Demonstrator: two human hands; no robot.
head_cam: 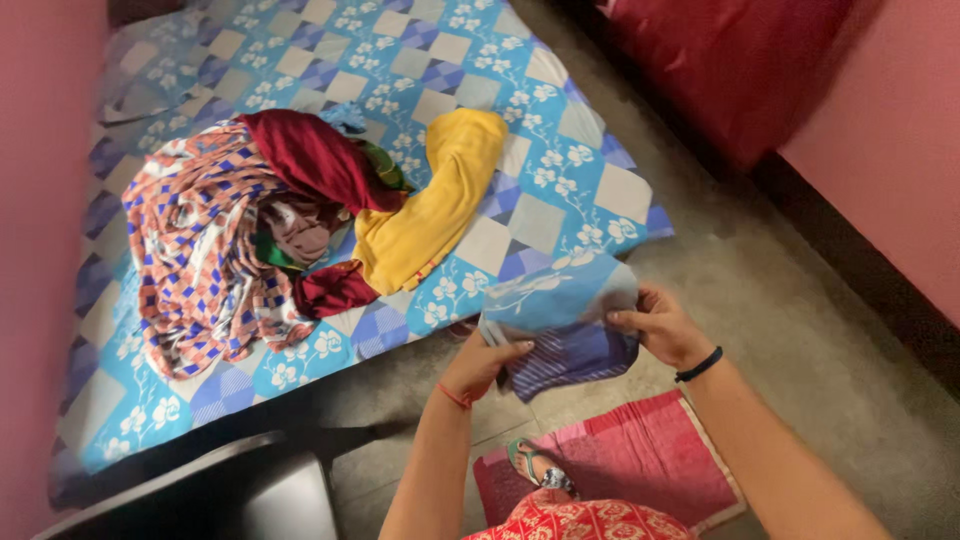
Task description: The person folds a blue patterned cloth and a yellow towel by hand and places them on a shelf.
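Risk, judged: the blue patterned cloth point(560, 325) is pinched only at its side edges, so the folded layers could slip apart and the hanging lower part could drop onto the floor point(800, 330). Left hand point(480, 362) is closed on the cloth's left edge, right hand point(665, 325) on its right edge. The cloth is held in the air between both hands, just off the bed's point(600, 190) near right corner, apart from the clothes pile point(300, 215).

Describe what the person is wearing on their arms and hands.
Both forearms are bare, with no sleeves in view. The left hand has a thin red thread round its wrist. The right hand has a thin black band round its wrist. No rings or gloves show.
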